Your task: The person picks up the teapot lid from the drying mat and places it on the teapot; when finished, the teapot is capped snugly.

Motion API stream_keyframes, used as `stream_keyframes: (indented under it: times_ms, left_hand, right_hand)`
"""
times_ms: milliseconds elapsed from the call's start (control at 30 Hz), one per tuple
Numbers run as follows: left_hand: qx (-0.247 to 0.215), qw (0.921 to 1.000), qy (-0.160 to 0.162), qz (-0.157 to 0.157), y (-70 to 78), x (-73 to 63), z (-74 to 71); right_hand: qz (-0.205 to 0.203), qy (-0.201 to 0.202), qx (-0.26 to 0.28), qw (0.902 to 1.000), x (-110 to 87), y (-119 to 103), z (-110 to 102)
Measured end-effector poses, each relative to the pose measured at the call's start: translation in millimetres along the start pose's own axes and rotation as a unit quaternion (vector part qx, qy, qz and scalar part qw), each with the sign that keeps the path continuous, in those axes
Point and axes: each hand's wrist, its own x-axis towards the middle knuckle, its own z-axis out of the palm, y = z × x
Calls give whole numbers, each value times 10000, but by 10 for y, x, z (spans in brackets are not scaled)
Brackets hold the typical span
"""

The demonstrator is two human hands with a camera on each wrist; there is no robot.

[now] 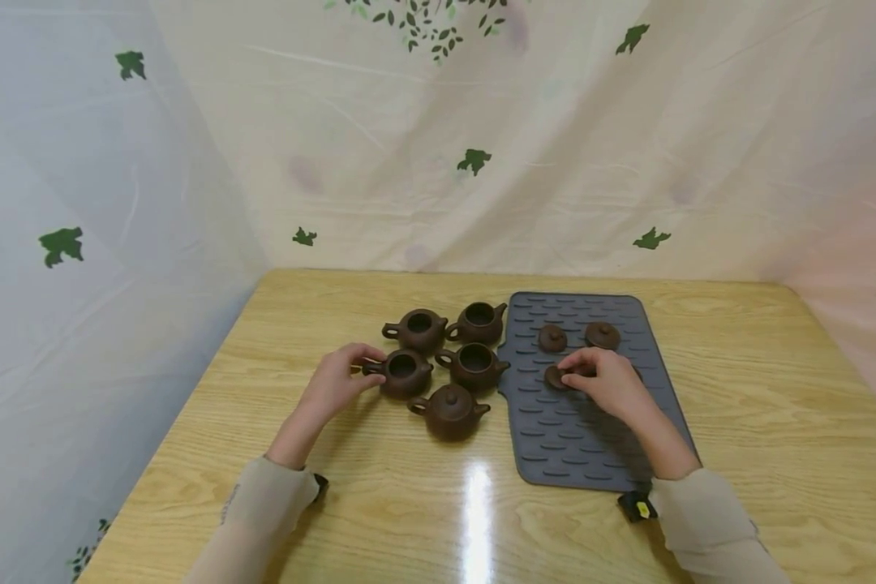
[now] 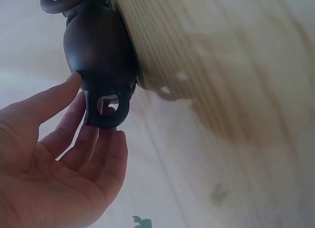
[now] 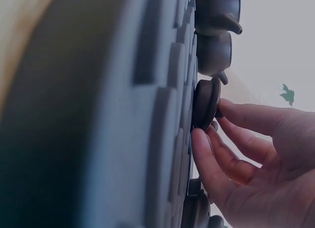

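Observation:
My left hand (image 1: 343, 380) is at the handle side of an uncovered dark brown teapot (image 1: 403, 377). In the left wrist view its thumb touches the teapot's body (image 2: 101, 46) and its fingers curl behind the loop handle (image 2: 109, 120). Over the grey mat (image 1: 555, 438), my right hand (image 1: 609, 383) pinches a small brown teapot lid (image 1: 555, 376). The right wrist view has thumb and fingers at the edge and knob of that lid (image 3: 204, 104), which is slightly tilted close to the mat. One teapot (image 1: 450, 414) nearest me wears its lid.
Three more uncovered teapots stand close by: one behind (image 1: 416, 331), one at the back right (image 1: 476, 323) and one beside the mat (image 1: 473, 367). Two lids (image 1: 552, 337) (image 1: 602, 334) lie farther back on the mat. My right hand partly hides other brown pieces. A patterned curtain (image 1: 380, 162) hangs behind the table.

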Motion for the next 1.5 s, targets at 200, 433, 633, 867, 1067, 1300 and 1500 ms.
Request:
stream_keyframes:
  times_ms: [200,433,633,867,1067,1300,1500]
  left_hand:
    - [38,9998,-84,-201,16,5,5]
    - [36,9995,-87,-307,38,-2,-2]
    - [28,9994,-77,-328,44,-2,-1]
    - [-1,9992,-100,-378,48,-4,-2]
    - [-35,9990,-95,-430,52,-7,4]
    - [-59,9990,-69,-438,63,-17,2]
    - [-79,9990,-74,-425,63,-20,-2]
  right_hand:
    - [-50,41,62,10000,-18,-19,-6]
    - [-173,143,172,9996,-27,-85,-20]
    - [-275,209,236,9991,-19,-176,-23]
    - [-469,161,367,9981,-4,-274,-7]
    - [-505,116,420,9978,12,-371,11]
    - [-709,61,464,9964,14,-508,46]
    - [-832,35,546,9950,36,-607,83]
